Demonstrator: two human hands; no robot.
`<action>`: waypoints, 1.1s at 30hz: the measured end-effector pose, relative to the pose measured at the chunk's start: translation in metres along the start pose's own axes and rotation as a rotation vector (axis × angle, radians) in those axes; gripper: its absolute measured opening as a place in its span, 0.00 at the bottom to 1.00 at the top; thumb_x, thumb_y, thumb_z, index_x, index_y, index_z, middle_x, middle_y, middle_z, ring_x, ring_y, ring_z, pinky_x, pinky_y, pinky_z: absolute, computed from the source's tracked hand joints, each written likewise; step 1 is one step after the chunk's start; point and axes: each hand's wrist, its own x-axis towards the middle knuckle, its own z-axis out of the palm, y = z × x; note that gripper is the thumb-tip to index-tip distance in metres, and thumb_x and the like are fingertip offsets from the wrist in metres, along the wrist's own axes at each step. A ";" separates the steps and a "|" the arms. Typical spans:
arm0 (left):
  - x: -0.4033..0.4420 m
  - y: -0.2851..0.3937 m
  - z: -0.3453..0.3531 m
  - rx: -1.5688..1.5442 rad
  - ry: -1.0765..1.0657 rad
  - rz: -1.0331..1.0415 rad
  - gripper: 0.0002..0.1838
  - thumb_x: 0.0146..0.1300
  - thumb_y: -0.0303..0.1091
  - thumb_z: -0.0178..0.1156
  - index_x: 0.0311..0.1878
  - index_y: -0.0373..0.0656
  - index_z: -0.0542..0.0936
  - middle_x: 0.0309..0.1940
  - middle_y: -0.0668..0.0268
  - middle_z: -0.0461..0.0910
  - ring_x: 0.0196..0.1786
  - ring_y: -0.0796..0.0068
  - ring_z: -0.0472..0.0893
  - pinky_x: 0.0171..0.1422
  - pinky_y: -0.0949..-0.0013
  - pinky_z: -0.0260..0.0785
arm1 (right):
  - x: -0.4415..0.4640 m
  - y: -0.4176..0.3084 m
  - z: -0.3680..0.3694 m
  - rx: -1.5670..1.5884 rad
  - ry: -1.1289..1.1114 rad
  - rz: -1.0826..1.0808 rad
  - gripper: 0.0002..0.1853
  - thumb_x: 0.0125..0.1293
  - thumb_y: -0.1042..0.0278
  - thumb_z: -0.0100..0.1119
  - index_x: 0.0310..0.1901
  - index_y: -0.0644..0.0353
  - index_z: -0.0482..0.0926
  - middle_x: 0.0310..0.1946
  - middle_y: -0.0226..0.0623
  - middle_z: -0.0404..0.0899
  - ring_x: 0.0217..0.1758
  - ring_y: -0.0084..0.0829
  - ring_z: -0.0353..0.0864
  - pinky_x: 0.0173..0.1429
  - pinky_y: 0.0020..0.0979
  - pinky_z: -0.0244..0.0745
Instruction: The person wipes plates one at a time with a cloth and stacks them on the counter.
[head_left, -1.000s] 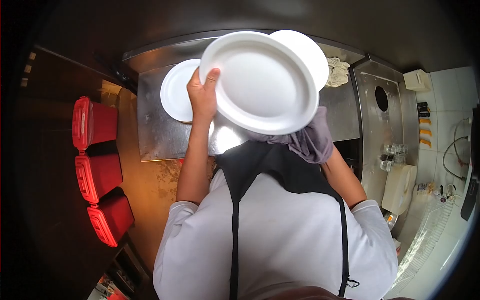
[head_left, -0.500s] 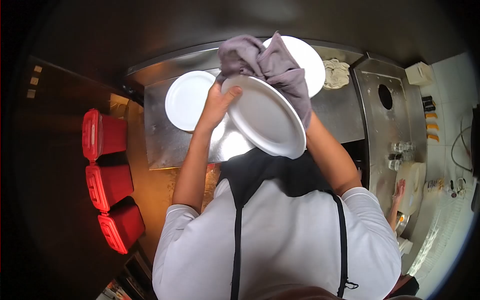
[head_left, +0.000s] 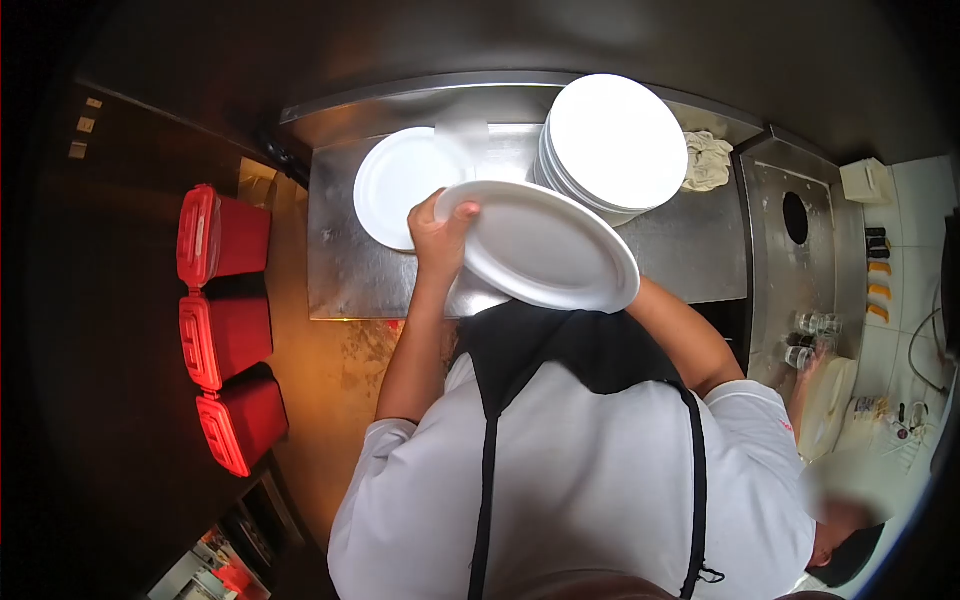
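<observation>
My left hand (head_left: 442, 232) grips the left rim of a white oval plate (head_left: 540, 245), thumb on its inner face. The plate is tilted above the near edge of the steel counter (head_left: 350, 285). My right hand is hidden behind the plate; only the forearm shows at its right end. The purple-grey cloth is out of sight. A tall stack of white plates (head_left: 618, 140) stands at the back of the counter, and another white plate (head_left: 400, 185) lies to the left, partly covered by a blurred patch.
Three red lidded bins (head_left: 235, 235) line the left side. A crumpled pale cloth (head_left: 708, 162) lies right of the stack. On the right are a steel sink unit (head_left: 775, 240), glasses (head_left: 818, 323) and a pale container (head_left: 828, 400). Another person, partly blurred, is at the lower right.
The purple-grey cloth, over the plate's back half a second ago, has dropped out of view behind it with my right hand. The other person has come further into view at the right.
</observation>
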 end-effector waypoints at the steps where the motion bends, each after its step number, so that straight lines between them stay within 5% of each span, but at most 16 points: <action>1: -0.005 -0.004 -0.005 0.051 0.019 -0.083 0.29 0.63 0.56 0.72 0.45 0.33 0.87 0.44 0.59 0.87 0.49 0.71 0.84 0.58 0.66 0.75 | 0.000 -0.001 -0.002 -0.012 0.002 -0.006 0.17 0.75 0.67 0.59 0.61 0.63 0.79 0.51 0.37 0.83 0.50 0.25 0.82 0.53 0.27 0.81; 7: -0.008 -0.034 -0.026 0.028 0.421 0.043 0.28 0.68 0.53 0.69 0.50 0.32 0.84 0.40 0.63 0.87 0.43 0.75 0.83 0.51 0.69 0.76 | -0.005 -0.003 -0.009 -0.044 0.042 -0.031 0.16 0.75 0.69 0.59 0.61 0.64 0.79 0.51 0.37 0.83 0.52 0.25 0.81 0.55 0.27 0.80; 10: -0.003 -0.036 -0.039 -0.001 0.410 0.010 0.29 0.68 0.53 0.70 0.52 0.31 0.83 0.41 0.63 0.87 0.43 0.74 0.83 0.52 0.68 0.76 | -0.022 -0.008 -0.013 -0.051 0.075 -0.071 0.16 0.75 0.69 0.59 0.61 0.64 0.79 0.51 0.37 0.83 0.52 0.26 0.82 0.55 0.27 0.80; 18: 0.037 0.001 -0.012 0.120 -0.167 -0.051 0.28 0.71 0.49 0.66 0.60 0.33 0.79 0.46 0.61 0.85 0.50 0.70 0.82 0.59 0.67 0.73 | 0.023 0.003 -0.016 -0.022 0.136 -0.279 0.17 0.74 0.68 0.60 0.60 0.64 0.80 0.50 0.39 0.84 0.50 0.29 0.83 0.54 0.29 0.80; 20: 0.036 -0.020 -0.015 0.030 -0.183 -0.067 0.44 0.69 0.57 0.66 0.78 0.39 0.61 0.63 0.59 0.76 0.65 0.66 0.75 0.72 0.64 0.64 | 0.037 0.006 -0.006 -0.067 0.148 -0.305 0.17 0.73 0.68 0.61 0.59 0.64 0.80 0.50 0.39 0.84 0.50 0.29 0.83 0.54 0.29 0.80; 22: 0.036 -0.027 -0.011 -0.016 -0.124 0.002 0.53 0.66 0.65 0.65 0.82 0.41 0.54 0.69 0.57 0.73 0.71 0.64 0.71 0.76 0.62 0.59 | 0.039 0.007 0.001 -0.116 0.157 -0.314 0.17 0.73 0.68 0.61 0.59 0.64 0.80 0.50 0.39 0.84 0.49 0.30 0.83 0.54 0.30 0.81; 25: 0.024 0.019 0.009 -0.073 -0.154 0.087 0.55 0.65 0.70 0.59 0.81 0.40 0.54 0.74 0.51 0.67 0.74 0.59 0.68 0.80 0.57 0.56 | 0.033 0.005 0.003 -0.169 0.176 -0.316 0.17 0.72 0.68 0.62 0.59 0.64 0.80 0.49 0.40 0.84 0.49 0.31 0.84 0.53 0.30 0.81; 26: 0.028 0.003 0.000 -0.113 -0.199 0.115 0.50 0.65 0.69 0.60 0.77 0.38 0.61 0.71 0.48 0.72 0.70 0.58 0.74 0.77 0.56 0.63 | 0.030 0.005 0.003 -0.180 0.184 -0.312 0.17 0.72 0.67 0.62 0.59 0.64 0.80 0.49 0.40 0.84 0.49 0.31 0.84 0.53 0.30 0.81; 28: 0.026 -0.036 -0.035 -0.196 -0.173 -0.042 0.41 0.65 0.63 0.66 0.66 0.33 0.75 0.58 0.58 0.82 0.57 0.66 0.81 0.64 0.61 0.73 | 0.023 0.005 0.000 -0.207 0.204 -0.309 0.17 0.72 0.67 0.62 0.58 0.64 0.81 0.49 0.40 0.84 0.48 0.32 0.84 0.53 0.31 0.81; 33: 0.015 -0.038 -0.059 0.012 0.020 0.034 0.32 0.70 0.56 0.65 0.59 0.32 0.79 0.50 0.61 0.84 0.49 0.71 0.82 0.55 0.66 0.75 | 0.003 0.002 -0.007 -0.262 0.264 -0.312 0.17 0.71 0.67 0.63 0.58 0.64 0.81 0.48 0.41 0.85 0.48 0.34 0.85 0.52 0.32 0.81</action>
